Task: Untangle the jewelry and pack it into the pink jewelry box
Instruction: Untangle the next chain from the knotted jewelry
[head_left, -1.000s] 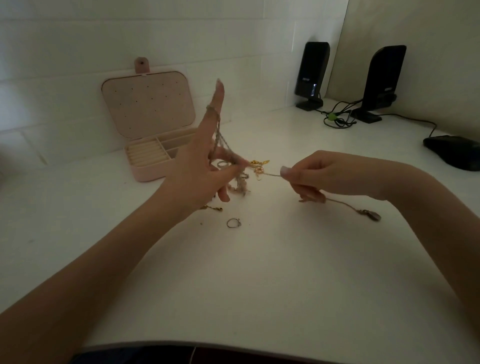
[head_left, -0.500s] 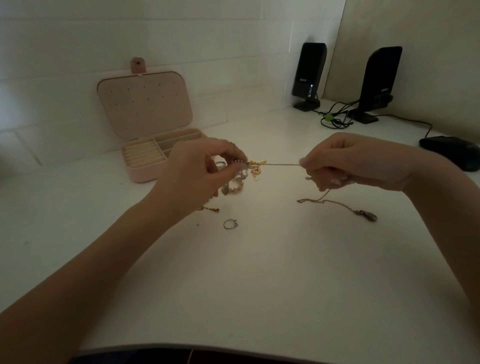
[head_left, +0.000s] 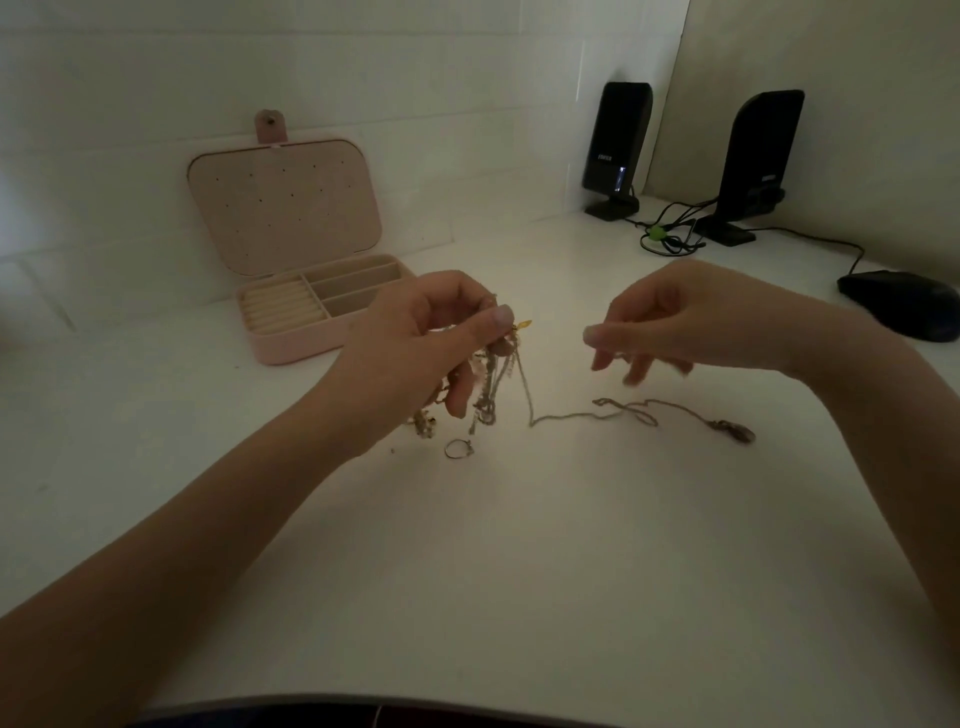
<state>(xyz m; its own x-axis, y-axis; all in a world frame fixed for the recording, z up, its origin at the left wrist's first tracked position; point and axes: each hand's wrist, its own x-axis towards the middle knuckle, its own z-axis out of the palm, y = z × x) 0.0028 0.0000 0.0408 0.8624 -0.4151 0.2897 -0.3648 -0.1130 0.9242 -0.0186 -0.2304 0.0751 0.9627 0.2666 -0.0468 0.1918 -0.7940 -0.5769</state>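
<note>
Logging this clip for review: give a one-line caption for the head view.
Left hand pinches tangled chains above white desk; right hand hovers empty, pink jewelry box open behind.

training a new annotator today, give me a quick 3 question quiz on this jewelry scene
1. True or false: the pink jewelry box stands with its lid open.
2. Which hand holds the tangled chains? A) left hand B) right hand C) neither
3. Fill in: the loose ring lies on the ____.

Key
1. True. The lid is up and the compartments show.
2. A. The left hand pinches the bundle above the desk; the right hand hangs with loosely curled fingers and has no grip on anything, and one chain trails below it along the desk.
3. desk
</note>
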